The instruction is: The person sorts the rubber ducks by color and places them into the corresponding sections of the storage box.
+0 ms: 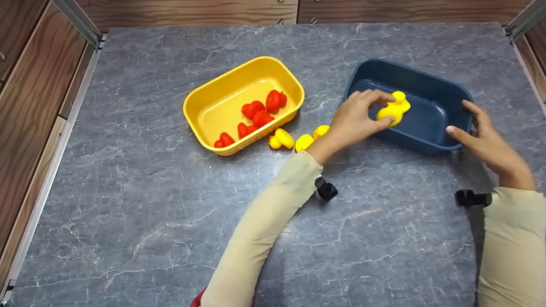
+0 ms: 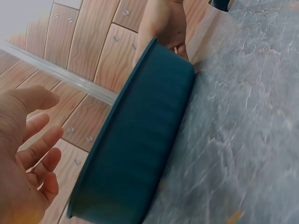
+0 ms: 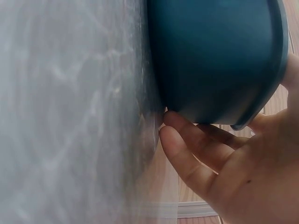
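My left hand (image 1: 358, 113) is over the near left side of a dark blue plastic bin (image 1: 439, 145). A yellow rubber duck (image 1: 394, 111) shows at its fingertips in the head view, within the bin's outline. In the left wrist view the thumb and fingers of this left hand (image 2: 28, 154) are spread apart with nothing between them, and the duck is hidden there. At the bin's right end, my right hand (image 1: 495, 140) holds the corner, thumb at the rim. The right wrist view shows its fingers (image 3: 187, 158) against the bin's outer wall (image 3: 210, 60).
Left of the blue bin stands a yellow bin (image 1: 204, 106) with several small red fruit-like pieces (image 1: 256, 111) in it. Between the bins, yellow ducks (image 1: 281, 139) lie on the grey marbled table (image 1: 170, 204), partly behind my left forearm. Wood-patterned panels (image 1: 192, 12) border the table.
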`<action>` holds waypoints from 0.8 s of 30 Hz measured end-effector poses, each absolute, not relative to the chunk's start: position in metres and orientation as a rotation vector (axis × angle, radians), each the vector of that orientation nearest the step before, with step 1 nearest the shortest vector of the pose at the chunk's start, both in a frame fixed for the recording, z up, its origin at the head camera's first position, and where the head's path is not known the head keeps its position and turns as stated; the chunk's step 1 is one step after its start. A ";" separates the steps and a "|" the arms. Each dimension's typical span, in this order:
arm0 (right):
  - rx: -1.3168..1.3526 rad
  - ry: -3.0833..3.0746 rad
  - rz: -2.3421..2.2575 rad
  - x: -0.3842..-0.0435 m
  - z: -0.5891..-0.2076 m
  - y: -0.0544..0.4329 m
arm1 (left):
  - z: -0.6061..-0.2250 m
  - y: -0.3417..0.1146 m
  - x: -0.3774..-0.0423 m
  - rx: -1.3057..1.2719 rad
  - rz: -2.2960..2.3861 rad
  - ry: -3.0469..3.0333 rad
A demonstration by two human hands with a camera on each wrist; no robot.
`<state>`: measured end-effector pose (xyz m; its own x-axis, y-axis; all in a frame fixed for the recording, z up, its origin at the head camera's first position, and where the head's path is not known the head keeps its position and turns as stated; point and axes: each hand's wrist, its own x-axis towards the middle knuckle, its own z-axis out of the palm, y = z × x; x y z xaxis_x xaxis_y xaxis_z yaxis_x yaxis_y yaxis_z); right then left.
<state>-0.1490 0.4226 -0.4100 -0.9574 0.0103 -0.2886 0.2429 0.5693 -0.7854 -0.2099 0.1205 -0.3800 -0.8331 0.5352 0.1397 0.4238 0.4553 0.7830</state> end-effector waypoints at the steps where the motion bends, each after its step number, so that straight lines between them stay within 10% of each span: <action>1: 0.211 2.552 -1.336 -0.149 -0.410 0.422 | -0.379 0.118 -0.210 0.858 1.339 2.562; 24: 0.218 2.558 -1.364 -0.151 -0.410 0.420 | -0.366 0.020 -0.200 1.021 1.128 2.483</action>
